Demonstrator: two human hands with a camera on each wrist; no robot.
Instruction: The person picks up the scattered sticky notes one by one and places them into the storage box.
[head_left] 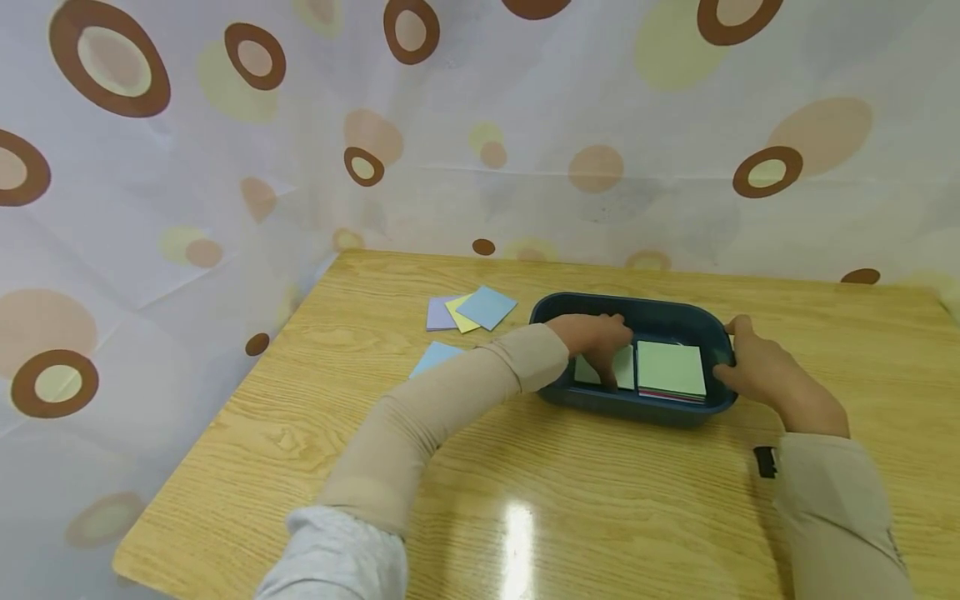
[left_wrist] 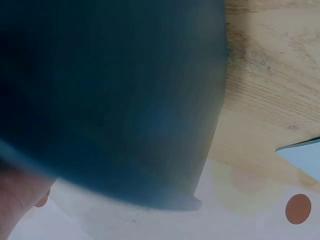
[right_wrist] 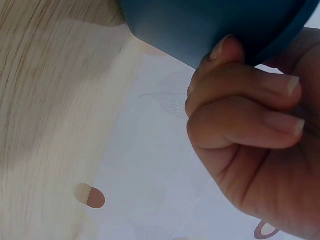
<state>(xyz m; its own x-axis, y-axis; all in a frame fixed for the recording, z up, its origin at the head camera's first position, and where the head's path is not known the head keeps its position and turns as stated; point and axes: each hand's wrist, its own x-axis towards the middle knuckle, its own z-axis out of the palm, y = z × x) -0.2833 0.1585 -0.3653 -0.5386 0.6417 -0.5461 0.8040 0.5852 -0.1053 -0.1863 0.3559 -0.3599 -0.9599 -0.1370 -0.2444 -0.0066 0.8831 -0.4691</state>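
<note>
A dark blue oblong bin (head_left: 637, 408) stands on the table with two stacks of square notepaper in it. My left hand (head_left: 596, 337) reaches inside over the left stack (head_left: 624, 367), thumb at its near edge and fingers toward its far edge. To the right lies the other stack (head_left: 671, 368), pale green on top with coloured sheets below. My right hand (head_left: 765, 371) grips the bin's right end, its curled fingers (right_wrist: 235, 95) against the outside of the wall. In the left wrist view, the bin wall (left_wrist: 125, 100) hides most of the left hand.
Left of the bin, purple, yellow and blue paper squares (head_left: 486, 308) overlap on the wooden table (head_left: 300, 433). Another blue square (head_left: 433, 357) is partly behind the left forearm. A small black item (head_left: 766, 462) lies by the right sleeve. A patterned curtain (head_left: 480, 150) hangs behind.
</note>
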